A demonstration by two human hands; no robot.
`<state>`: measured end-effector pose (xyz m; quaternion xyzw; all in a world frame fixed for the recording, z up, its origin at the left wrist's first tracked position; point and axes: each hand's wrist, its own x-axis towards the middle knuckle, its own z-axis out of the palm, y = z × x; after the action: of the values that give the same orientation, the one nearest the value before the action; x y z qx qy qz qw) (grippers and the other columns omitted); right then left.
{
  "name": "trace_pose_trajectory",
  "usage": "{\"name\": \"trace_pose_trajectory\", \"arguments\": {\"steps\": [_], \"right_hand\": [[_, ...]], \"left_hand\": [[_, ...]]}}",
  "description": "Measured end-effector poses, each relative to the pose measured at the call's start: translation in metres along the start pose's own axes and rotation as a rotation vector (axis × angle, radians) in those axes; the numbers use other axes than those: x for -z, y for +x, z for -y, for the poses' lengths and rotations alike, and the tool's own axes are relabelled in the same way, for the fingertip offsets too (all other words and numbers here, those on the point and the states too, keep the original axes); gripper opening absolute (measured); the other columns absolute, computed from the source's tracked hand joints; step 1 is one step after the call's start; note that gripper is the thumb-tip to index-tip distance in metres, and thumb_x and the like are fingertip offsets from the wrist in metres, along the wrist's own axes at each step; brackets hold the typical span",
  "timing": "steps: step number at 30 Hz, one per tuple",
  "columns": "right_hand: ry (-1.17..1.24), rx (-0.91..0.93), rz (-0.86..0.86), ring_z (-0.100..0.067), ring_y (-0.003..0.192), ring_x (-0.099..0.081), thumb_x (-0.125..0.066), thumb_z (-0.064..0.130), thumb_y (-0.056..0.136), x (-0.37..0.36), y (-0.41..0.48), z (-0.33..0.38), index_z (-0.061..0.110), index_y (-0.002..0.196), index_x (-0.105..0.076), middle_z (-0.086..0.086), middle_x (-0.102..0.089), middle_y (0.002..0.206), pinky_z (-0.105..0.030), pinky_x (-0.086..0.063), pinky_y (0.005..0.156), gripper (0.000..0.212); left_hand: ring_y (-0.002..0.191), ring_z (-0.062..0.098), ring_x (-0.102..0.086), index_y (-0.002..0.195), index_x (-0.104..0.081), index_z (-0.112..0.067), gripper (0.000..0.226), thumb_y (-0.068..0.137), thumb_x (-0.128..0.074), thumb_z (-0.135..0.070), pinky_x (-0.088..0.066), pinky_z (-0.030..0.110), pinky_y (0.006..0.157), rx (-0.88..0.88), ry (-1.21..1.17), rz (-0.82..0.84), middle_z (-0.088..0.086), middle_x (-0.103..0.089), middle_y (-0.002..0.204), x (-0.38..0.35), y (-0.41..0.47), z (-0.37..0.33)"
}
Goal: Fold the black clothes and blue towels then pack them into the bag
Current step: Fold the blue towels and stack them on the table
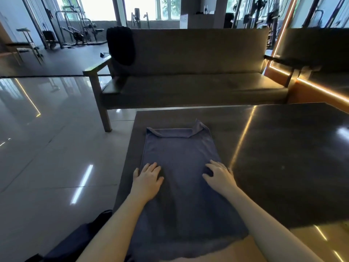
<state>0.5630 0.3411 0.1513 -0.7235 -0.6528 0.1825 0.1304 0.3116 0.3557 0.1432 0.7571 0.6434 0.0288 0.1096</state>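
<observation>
Blue towel (181,148) lies lengthwise on the dark, glossy surface (283,148), near its left side, with its near end drooping over the front edge toward the person. The far hem is turned back on itself in a narrow band, and the far right corner stands up in a small peak.

The left grip (148,178) rests palm down across the towel's left edge, fingers straight and slightly spread, clasping nothing; its outermost finger reaches past the cloth onto the surface. The right grip (220,176) lies palm down at the towel's right edge, fingers loosely spread and pressing on the cloth, likewise released. Both bare forearms run back over the towel's near half.

Beyond the surface stands a dark sofa (188,86) with wooden arms; a black garment (120,45) hangs over the left end of its backrest. Dark fabric (75,241) shows at the lower left, too dim to identify. Gym machines (75,31) line the bright windows behind, across a polished tiled floor (47,148).
</observation>
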Motion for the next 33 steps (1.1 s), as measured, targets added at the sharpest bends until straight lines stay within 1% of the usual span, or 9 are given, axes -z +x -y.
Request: {"name": "trace_pose_trajectory", "arguments": {"steps": [4,7,14,17,22,26,28,31,33], "right_hand": [[-0.006,-0.027,0.042,-0.018,0.145,-0.016,-0.049,0.037,0.095,0.006,-0.046,-0.005,0.022,0.145,-0.037,0.003,-0.026,0.156,-0.048,-0.01,0.118,0.053],[-0.021,-0.037,0.01,-0.018,0.146,-0.015,-0.048,0.036,0.096,0.004,-0.076,-0.008,0.023,0.147,-0.034,0.002,-0.023,0.157,-0.048,-0.009,0.119,0.054],[-0.07,-0.094,0.004,-0.019,0.148,-0.005,-0.031,0.045,0.101,-0.006,-0.111,-0.014,0.027,0.15,-0.023,0.004,-0.012,0.16,-0.049,-0.001,0.119,0.054],[-0.045,-0.104,-0.013,-0.02,0.148,-0.007,-0.035,0.042,0.1,-0.009,-0.126,-0.012,0.025,0.149,-0.026,0.002,-0.014,0.16,-0.048,-0.003,0.118,0.053],[-0.053,-0.09,-0.084,-0.018,0.147,-0.011,-0.039,0.038,0.1,-0.015,-0.161,-0.015,0.022,0.147,-0.032,0.001,-0.02,0.158,-0.046,-0.007,0.119,0.051],[-0.046,-0.095,-0.115,-0.02,0.146,-0.014,-0.044,0.036,0.098,-0.022,-0.182,-0.018,0.02,0.146,-0.034,0.0,-0.024,0.157,-0.046,-0.012,0.119,0.051],[-0.013,-0.111,-0.155,-0.021,0.145,-0.018,-0.048,0.034,0.097,-0.027,-0.194,-0.017,0.017,0.144,-0.036,-0.002,-0.026,0.156,-0.045,-0.017,0.118,0.052],[0.06,-0.133,-0.236,-0.024,0.142,-0.027,-0.054,0.028,0.094,-0.037,-0.212,-0.018,0.014,0.144,-0.036,-0.004,-0.028,0.155,-0.044,-0.028,0.114,0.055],[0.131,-0.179,-0.263,-0.027,0.138,-0.034,-0.056,0.025,0.093,-0.047,-0.221,-0.02,0.013,0.144,-0.035,-0.006,-0.03,0.153,-0.046,-0.035,0.109,0.056]], "left_hand": [[0.146,0.015,-0.01,0.148,-0.029,-0.024,0.051,0.1,-0.035,-0.038,-0.008,0.049,0.117,0.004,0.043,0.06,-0.006,-0.017,0.158,0.004,-0.034,-0.011],[0.146,0.015,-0.009,0.149,-0.026,-0.025,0.051,0.1,-0.035,-0.034,-0.009,0.05,0.116,0.027,0.027,0.099,-0.006,-0.013,0.159,0.002,-0.061,-0.018],[0.147,0.018,0.0,0.152,-0.012,-0.025,0.052,0.102,-0.023,-0.037,-0.007,0.052,0.117,0.102,0.033,0.106,-0.006,-0.002,0.16,-0.005,-0.095,-0.021],[0.147,0.019,-0.002,0.152,-0.015,-0.024,0.053,0.102,-0.026,-0.038,-0.007,0.051,0.117,0.114,0.018,0.135,-0.004,-0.005,0.16,0.0,-0.106,-0.021],[0.147,0.016,-0.006,0.149,-0.024,-0.024,0.05,0.101,-0.031,-0.036,-0.007,0.048,0.118,0.113,-0.045,0.107,-0.006,-0.011,0.159,-0.003,-0.146,-0.016],[0.147,0.016,-0.007,0.15,-0.023,-0.024,0.052,0.101,-0.035,-0.033,-0.007,0.045,0.117,0.123,-0.074,0.031,-0.006,-0.012,0.159,-0.013,-0.179,-0.01],[0.146,0.016,-0.011,0.148,-0.027,-0.022,0.051,0.099,-0.039,-0.031,-0.01,0.043,0.117,0.13,-0.092,-0.044,-0.004,-0.017,0.158,-0.018,-0.193,-0.008],[0.14,0.021,-0.028,0.14,-0.043,-0.016,0.046,0.095,-0.047,-0.024,-0.023,0.042,0.111,0.125,-0.107,-0.2,0.002,-0.035,0.15,-0.032,-0.21,-0.005],[0.125,0.029,-0.045,0.127,-0.057,-0.009,0.038,0.089,-0.056,-0.016,-0.036,0.045,0.1,0.108,-0.135,-0.292,0.008,-0.049,0.134,-0.043,-0.22,-0.003]]}}
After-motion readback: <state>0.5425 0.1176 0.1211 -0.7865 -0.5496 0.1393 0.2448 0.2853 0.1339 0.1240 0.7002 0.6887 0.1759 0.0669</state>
